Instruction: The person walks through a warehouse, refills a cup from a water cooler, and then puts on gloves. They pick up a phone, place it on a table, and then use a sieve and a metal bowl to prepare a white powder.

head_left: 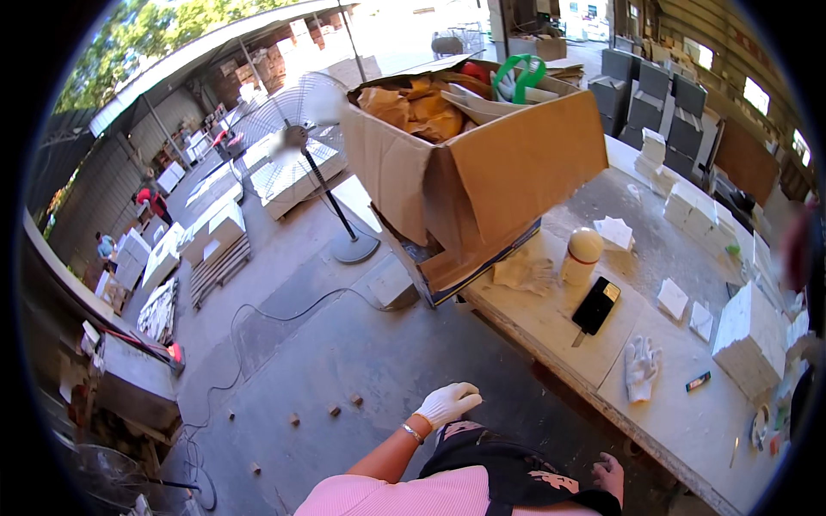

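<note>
My left hand (453, 403), in a white knit glove with a bracelet at the wrist, hangs over the floor in front of my apron (533, 473). Its fingers reach loosely forward and nothing shows in them. My right hand (609, 475) is bare and low beside the table edge, fingers slightly bent and apart, holding nothing visible. On the table (559, 344) nearest it lie a white glove (643, 370), a black phone (597, 306) and a small dark lighter-like object (698, 382). A cream, round-topped bottle (582, 256) stands beside a pale glove (527, 271).
A big open cardboard box (525, 163) with brown paper and a green-handled item stands at the table's far left corner. White tile stacks (747, 335) line the right. A floor fan (297, 138) trails a cable (245, 335). Small blocks (334, 411) dot the floor. Two people work far left.
</note>
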{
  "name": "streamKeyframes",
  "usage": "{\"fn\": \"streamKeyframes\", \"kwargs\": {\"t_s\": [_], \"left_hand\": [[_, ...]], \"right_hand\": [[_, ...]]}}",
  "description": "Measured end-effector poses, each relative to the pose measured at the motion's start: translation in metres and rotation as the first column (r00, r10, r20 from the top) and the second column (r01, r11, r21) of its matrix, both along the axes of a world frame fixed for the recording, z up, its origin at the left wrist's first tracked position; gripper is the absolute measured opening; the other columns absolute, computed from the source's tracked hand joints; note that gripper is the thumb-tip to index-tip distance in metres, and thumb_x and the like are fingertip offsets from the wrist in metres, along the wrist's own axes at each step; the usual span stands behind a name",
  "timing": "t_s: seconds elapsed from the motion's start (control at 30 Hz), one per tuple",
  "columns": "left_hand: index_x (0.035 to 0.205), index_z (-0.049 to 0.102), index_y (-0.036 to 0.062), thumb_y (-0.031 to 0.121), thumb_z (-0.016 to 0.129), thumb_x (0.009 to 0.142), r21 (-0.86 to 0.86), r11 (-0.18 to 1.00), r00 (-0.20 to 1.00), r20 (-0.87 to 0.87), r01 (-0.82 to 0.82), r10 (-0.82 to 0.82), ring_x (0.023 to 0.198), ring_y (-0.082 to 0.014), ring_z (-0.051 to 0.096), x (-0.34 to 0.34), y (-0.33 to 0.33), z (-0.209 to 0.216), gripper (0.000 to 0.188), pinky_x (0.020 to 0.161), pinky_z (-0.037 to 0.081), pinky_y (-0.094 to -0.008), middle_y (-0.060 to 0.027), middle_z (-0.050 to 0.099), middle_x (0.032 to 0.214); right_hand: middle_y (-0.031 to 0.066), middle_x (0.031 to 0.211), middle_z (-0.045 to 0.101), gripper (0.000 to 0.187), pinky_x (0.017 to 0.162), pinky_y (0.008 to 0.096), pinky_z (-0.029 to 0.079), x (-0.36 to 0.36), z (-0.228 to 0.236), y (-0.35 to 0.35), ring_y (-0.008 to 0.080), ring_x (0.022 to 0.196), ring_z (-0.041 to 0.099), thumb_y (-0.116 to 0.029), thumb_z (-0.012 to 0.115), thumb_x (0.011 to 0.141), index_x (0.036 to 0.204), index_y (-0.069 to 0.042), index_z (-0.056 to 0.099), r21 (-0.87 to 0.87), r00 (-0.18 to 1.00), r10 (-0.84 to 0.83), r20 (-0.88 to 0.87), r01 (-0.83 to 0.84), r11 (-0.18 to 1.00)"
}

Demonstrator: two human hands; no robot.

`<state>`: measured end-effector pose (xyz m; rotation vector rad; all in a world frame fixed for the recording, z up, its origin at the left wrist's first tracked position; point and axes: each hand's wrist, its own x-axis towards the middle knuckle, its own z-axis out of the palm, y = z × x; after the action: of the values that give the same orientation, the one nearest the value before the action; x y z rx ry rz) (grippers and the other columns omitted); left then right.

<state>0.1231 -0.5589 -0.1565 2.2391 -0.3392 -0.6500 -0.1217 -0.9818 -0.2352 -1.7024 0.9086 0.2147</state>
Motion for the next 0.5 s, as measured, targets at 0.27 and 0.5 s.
{"fn": "streamKeyframes", "kwargs": {"t_s": [0.27,0.5], "left_hand": [[0.119,0.063,0.0056,0.047,0.051,0.092,-0.014,0.992,0.992,-0.047,-0.121,0.121,0.112,-0.0326,0.060,0.039,0.088,-0.013,0.051,0.096,0.045,-0.0368,-0.0167,0.064,0.119],[0.116,0.064,0.0058,0.043,0.056,0.091,-0.084,0.924,0.927,0.011,-0.372,0.374,0.106,-0.0327,0.063,0.107,0.188,-0.019,0.046,0.093,0.047,-0.0375,-0.0165,0.067,0.112]], "right_hand": [[0.0095,0.101,0.066,0.051,0.057,0.0245,0.049,0.114,0.062,0.060,0.0139,0.077,0.063,-0.014,0.064,0.085,0.134,-0.002,0.051,0.019,0.999,0.026,0.028,-0.026,0.999],[0.0080,0.101,0.066,0.049,0.063,0.0250,0.051,0.248,0.078,0.149,0.0139,0.084,0.064,-0.018,0.065,0.087,0.132,-0.004,0.053,0.026,0.970,0.223,0.093,-0.227,0.974]]}}
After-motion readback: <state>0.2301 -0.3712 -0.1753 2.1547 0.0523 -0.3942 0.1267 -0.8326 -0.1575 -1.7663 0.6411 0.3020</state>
